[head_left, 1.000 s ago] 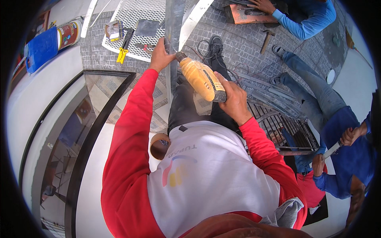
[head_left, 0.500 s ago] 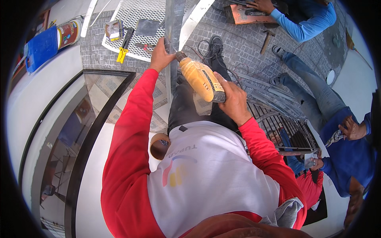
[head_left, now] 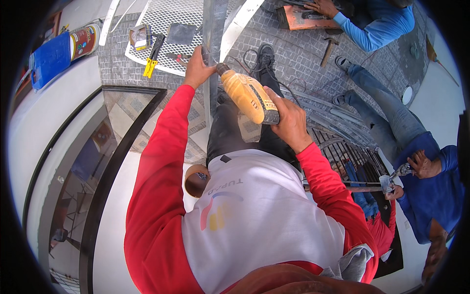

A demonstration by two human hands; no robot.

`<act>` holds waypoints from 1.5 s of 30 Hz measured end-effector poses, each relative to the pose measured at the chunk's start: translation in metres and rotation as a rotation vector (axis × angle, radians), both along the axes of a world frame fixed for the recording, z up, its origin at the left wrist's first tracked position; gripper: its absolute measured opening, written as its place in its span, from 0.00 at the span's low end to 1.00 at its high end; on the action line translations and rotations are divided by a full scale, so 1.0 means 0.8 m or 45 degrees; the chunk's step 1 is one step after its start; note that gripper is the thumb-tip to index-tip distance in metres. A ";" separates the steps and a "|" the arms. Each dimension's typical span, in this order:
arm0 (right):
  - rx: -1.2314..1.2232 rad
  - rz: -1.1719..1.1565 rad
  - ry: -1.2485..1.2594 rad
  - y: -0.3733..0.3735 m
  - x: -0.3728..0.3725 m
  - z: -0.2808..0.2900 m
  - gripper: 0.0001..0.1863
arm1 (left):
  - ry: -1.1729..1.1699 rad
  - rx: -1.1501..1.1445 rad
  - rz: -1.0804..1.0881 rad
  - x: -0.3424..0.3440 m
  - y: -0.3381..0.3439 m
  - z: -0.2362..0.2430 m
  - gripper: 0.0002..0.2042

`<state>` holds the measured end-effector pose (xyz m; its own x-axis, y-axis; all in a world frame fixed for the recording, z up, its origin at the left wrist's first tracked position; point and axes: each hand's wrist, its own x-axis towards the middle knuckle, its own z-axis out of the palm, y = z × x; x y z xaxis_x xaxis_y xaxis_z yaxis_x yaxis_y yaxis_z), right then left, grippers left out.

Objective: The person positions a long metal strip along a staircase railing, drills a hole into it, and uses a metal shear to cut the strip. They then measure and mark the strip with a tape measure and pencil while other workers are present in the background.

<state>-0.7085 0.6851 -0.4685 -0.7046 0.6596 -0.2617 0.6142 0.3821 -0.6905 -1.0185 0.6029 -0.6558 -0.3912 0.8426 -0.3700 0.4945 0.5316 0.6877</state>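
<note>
right hand point(head_left: 290, 122): wrapped tight round the grip of a yellow power drill point(head_left: 248, 96), fingers fully closed on it, no gap showing.

left hand point(head_left: 197, 69): clamped on the grey metal post point(head_left: 213, 44) that stands upright in front of the person, thumb one side, fingers curled round the other as far as I can tell.

drill position: between the 2 hands. Its nose sits right at the post, touching or as good as, just beside the left hand and a bit to its right.

the key relation: the drill's long axis runs from the right hand up and to the left, so the bit end points straight at the post. The post runs roughly crosswise to that line. The left hand is the nearer one to the contact spot, the right hand is back at the tail end of the tool.

down below: grey paving point(head_left: 293, 54), a sheet of white mesh point(head_left: 176, 14) with a yellow-handled tool point(head_left: 151, 62) on it, a hammer point(head_left: 329, 49), and a black metal frame point(head_left: 122, 142) lying at the left.

other people: 2 in blue at the right, 1 sleeve point(head_left: 377, 27) reaching over a rusty plate point(head_left: 303, 17). Both well apart from the drill.
</note>
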 end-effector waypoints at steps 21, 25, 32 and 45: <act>-0.008 0.034 -0.036 0.009 0.000 -0.001 0.46 | -0.016 0.045 -0.006 -0.001 -0.002 -0.006 0.46; 0.021 0.036 0.000 0.010 0.000 0.000 0.46 | 0.002 -0.015 -0.009 0.000 0.001 0.001 0.46; -0.004 0.046 -0.038 0.014 0.001 0.000 0.46 | 0.030 -0.033 0.014 0.005 0.006 0.013 0.45; 0.005 0.063 -0.070 0.018 -0.003 0.003 0.46 | 0.024 -0.015 0.003 0.001 0.006 0.010 0.42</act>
